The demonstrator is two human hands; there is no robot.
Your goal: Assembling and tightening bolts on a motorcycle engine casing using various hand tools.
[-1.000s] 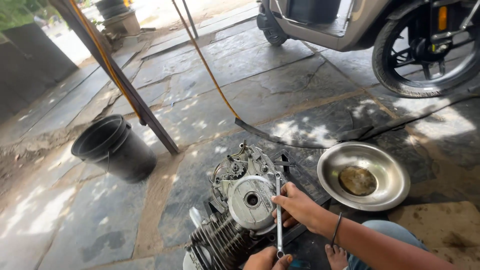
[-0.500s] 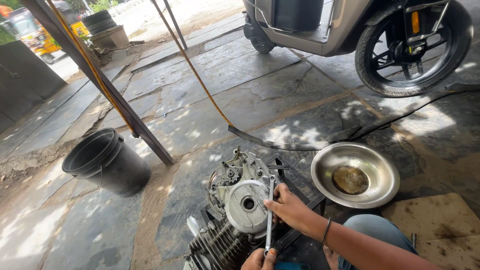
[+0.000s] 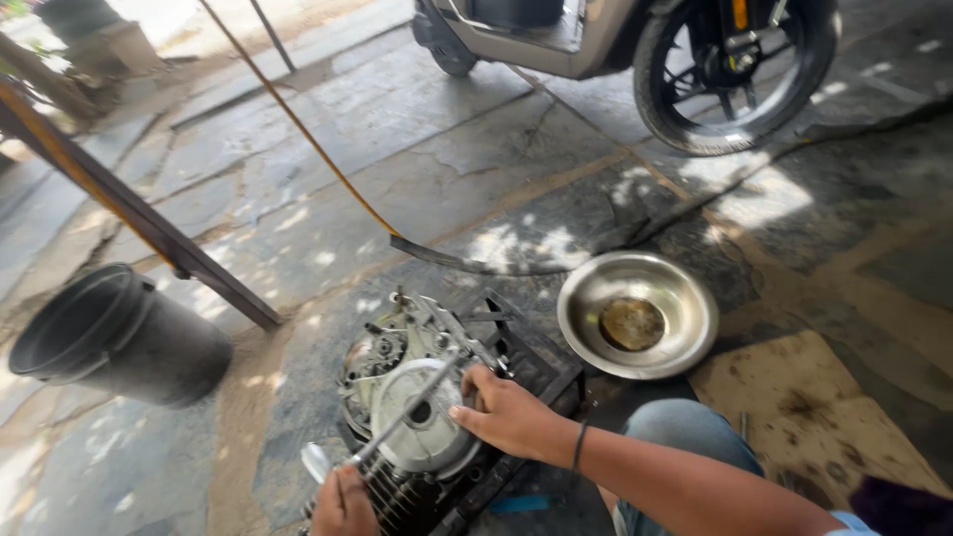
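Right hand is pressing spread fingers on the engine's round cover, steadying it, while left hand is gripping the long tool.

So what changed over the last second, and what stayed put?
The long metal tool swung from nearly upright to a slant, its tip now on the round engine cover. The right hand let go of its shaft and rests on the cover; the left hand keeps the lower end. The steel bowl, black bucket and scooter lie as before.
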